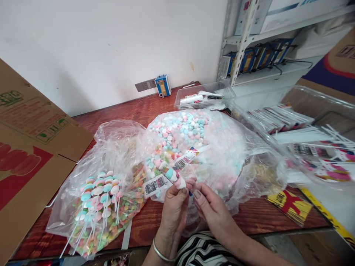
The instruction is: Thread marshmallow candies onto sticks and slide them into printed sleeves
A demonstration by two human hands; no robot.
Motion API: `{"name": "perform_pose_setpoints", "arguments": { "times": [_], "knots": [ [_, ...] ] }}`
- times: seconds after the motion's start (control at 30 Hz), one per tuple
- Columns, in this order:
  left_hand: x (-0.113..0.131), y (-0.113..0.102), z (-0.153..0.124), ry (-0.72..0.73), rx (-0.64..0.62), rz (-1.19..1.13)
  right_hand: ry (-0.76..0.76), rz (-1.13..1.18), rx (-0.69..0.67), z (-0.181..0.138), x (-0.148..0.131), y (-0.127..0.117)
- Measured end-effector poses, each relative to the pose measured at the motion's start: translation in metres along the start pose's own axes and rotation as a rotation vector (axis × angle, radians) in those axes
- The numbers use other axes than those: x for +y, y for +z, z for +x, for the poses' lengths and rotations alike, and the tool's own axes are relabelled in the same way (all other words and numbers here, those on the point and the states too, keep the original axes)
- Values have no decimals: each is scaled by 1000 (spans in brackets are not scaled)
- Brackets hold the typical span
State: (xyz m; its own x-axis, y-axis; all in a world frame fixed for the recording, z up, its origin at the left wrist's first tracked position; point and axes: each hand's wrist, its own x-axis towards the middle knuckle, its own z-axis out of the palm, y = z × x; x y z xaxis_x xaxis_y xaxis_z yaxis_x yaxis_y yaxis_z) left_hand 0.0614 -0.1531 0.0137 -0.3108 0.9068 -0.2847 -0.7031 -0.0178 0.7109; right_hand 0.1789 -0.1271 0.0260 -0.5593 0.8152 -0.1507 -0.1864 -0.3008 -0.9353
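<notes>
- Head view, lower centre of the frame: the left hand [174,207] and the right hand [213,212] meet fingertip to fingertip just above the near table edge, both pinched together on the lower end of one candy skewer [175,173].
- The skewer's long axis runs on a diagonal, from the fingers up and to the right toward the middle of the frame. A printed label [186,159] lies along its upper part, and a second label [154,186] sticks out to the left, just beside the left thumb.
- Neither hand is clearly nearer; both touch the same end. The left hand grips from the left side, a bangle on its wrist; the right comes in from the lower right, its fingertips closed on the stick.
- Directly behind the skewer, centre frame, sits a big clear bag of loose pastel candies [194,136], touching the skewer's far end.
- Left of the hands, lower left of the frame, a second clear bag [111,162] holds finished skewers [97,199], their white sticks pointing down and to the left.
- Right of frame, a clear plastic bin [316,111] holds more labels and white sticks, well apart from the hands.
- All of it rests on a reddish wooden table [155,218]; a cardboard box [30,147] fills the left edge.
</notes>
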Motion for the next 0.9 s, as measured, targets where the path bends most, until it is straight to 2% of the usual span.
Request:
{"name": "perform_pose_setpoints", "arguments": {
  "times": [0.07, 0.1, 0.13, 0.27, 0.33, 0.4, 0.43, 0.5, 0.57, 0.63, 0.7, 0.73, 0.8, 0.9],
  "knots": [
    [-2, 2, -2, 51, 54, 55, -197, -197, 73, -2, 4, 1],
    [-2, 1, -3, 57, 58, 89, -205, -198, 65, -3, 7, 2],
    [-2, 0, -5, 48, 48, 115, -157, -124, 33, -5, 8, 4],
    [1, -11, -14, -73, -84, 91, 173, 432, -177, -10, 9, 13],
    [3, -15, -17, -127, -148, 73, 216, 477, -278, -17, 2, 9],
    [3, -14, -20, -114, -192, 87, 158, 214, -304, -30, -8, -5],
    [3, -12, -21, -84, -202, 95, 98, -41, -269, -40, -13, -15],
    [-2, -5, -23, -54, -225, 98, -28, -605, -62, -62, -17, -41],
    [-11, 5, -27, -147, -273, 104, 49, -992, 71, -80, -12, -67],
    [-26, 14, -30, -351, -358, 154, 131, -1285, 277, -88, 0, -85],
    [-41, 21, -29, -516, -427, 237, 154, -1371, 392, -84, 13, -94],
    [-49, 22, -27, -553, -442, 286, 150, -1390, 420, -79, 19, -95],
    [-59, 23, -19, -516, -413, 400, 133, -1408, 441, -66, 27, -94],
    [-63, 20, -5, -384, -303, 507, 106, -1411, 437, -55, 32, -97]
  ]
}}
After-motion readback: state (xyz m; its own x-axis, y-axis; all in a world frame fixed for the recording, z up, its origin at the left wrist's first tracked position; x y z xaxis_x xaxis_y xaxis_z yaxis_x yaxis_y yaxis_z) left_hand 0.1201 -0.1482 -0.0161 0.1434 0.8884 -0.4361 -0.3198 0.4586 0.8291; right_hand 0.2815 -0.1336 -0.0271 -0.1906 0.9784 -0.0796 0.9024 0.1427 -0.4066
